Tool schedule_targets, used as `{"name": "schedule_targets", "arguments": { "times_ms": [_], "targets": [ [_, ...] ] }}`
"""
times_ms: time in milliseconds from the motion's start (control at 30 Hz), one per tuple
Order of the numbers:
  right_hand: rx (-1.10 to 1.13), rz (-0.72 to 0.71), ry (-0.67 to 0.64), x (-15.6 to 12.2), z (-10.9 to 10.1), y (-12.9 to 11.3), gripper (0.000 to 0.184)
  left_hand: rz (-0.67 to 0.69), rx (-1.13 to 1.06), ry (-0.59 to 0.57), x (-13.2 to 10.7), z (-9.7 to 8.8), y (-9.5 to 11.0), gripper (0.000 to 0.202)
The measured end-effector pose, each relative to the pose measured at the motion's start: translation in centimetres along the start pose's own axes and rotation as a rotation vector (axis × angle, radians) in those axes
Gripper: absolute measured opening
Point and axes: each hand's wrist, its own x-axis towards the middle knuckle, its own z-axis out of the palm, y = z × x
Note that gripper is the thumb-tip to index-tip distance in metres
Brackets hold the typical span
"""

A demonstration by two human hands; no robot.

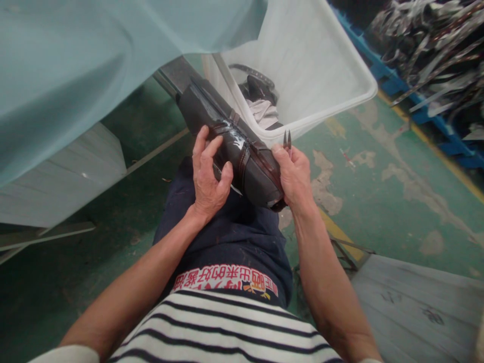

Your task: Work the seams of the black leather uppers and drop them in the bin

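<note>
A dark brown leather boot [230, 136] lies across my lap, its shaft pointing up and away. My left hand [207, 174] grips the boot's left side, thumb and fingers curled round it. My right hand [293, 174] is closed against the boot's right side near the ankle and also holds small thread snips [287, 139], whose two pointed tips stick up above my fingers.
A white plastic tub [340, 75] stands ahead to the right with dark footwear and pale cloth inside. A pale blue-green sheet [94, 60] hangs at upper left. Blue crates with scrap strips [434, 50] sit far right. A grey board [416, 297] lies lower right on the green floor.
</note>
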Motion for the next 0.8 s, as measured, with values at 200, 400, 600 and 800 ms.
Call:
{"name": "schedule_targets", "arguments": {
  "times_ms": [200, 400, 600, 800],
  "targets": [
    [0.011, 0.01, 0.011, 0.0, 0.0, 0.0, 0.035, -0.067, -0.041, 0.011, 0.0, -0.1, 0.4, 0.053],
    [-0.095, -0.02, 0.028, -0.1, 0.0, -0.9, 0.036, -0.041, 0.014, 0.048, 0.8, -0.9, 0.7, 0.04],
    [-0.266, -0.068, 0.101, -0.4, 0.1, -2.2, 0.035, 0.024, 0.163, 0.132, 2.4, -1.7, 1.2, 0.027],
    [-0.537, -0.2, 0.179, -0.8, -0.1, -3.3, 0.029, 0.079, 0.204, 0.147, 3.1, -1.9, 1.3, 0.035]
  ]
}}
